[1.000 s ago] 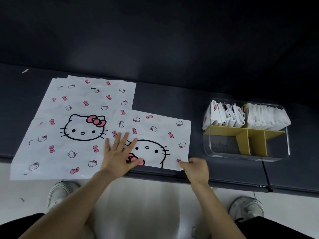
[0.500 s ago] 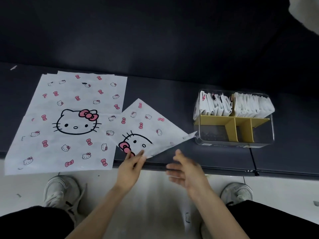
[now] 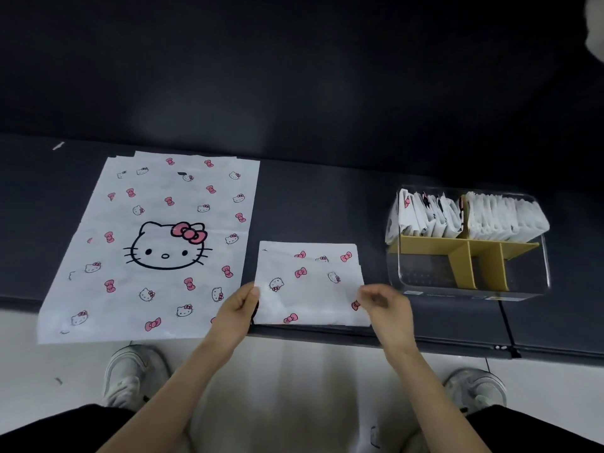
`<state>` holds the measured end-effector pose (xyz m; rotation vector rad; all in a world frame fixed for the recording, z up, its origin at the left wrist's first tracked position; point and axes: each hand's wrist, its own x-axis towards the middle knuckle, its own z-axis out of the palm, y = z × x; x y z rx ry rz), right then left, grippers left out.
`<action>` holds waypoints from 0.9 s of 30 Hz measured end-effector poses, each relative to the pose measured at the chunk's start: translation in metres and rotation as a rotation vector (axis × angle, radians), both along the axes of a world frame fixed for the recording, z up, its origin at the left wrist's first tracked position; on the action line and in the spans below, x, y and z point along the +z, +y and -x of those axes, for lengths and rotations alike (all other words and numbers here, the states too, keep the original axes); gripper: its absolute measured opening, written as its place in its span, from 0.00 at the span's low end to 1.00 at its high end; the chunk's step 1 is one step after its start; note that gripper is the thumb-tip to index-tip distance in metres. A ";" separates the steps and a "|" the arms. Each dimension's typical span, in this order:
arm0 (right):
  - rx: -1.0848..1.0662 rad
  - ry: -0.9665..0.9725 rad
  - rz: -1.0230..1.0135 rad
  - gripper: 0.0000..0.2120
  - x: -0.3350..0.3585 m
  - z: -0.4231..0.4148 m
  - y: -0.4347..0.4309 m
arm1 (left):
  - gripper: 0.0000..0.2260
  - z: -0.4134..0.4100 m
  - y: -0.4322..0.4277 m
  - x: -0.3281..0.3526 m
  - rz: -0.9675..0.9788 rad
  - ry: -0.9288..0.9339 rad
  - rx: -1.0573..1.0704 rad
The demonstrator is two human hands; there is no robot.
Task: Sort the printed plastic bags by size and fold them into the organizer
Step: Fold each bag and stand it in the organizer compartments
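A small white bag (image 3: 310, 282) printed with pink bows lies folded in half near the front edge of the dark table (image 3: 327, 197). My left hand (image 3: 238, 308) pinches its left edge. My right hand (image 3: 385, 305) pinches its right edge, fingers curled. A stack of large printed bags (image 3: 157, 243) with a big cat face lies flat to the left, its front edge hanging over the table. A clear organizer (image 3: 470, 243) with yellow dividers stands at the right; folded bags fill its two rear compartments, and the front compartments hold nothing.
The table's front edge (image 3: 425, 341) runs just past my hands. My two shoes (image 3: 134, 374) stand on the pale floor below. A dark wall rises behind the table.
The small bag, flat a second ago and half lifted after that, now lies folded in half. Both hands have moved to its side edges.
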<state>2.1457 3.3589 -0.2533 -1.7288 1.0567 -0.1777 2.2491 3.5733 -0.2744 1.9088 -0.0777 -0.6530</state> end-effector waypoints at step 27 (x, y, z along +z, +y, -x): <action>0.632 0.228 0.944 0.17 -0.051 -0.027 -0.004 | 0.16 -0.010 -0.024 -0.040 -0.673 -0.829 -0.099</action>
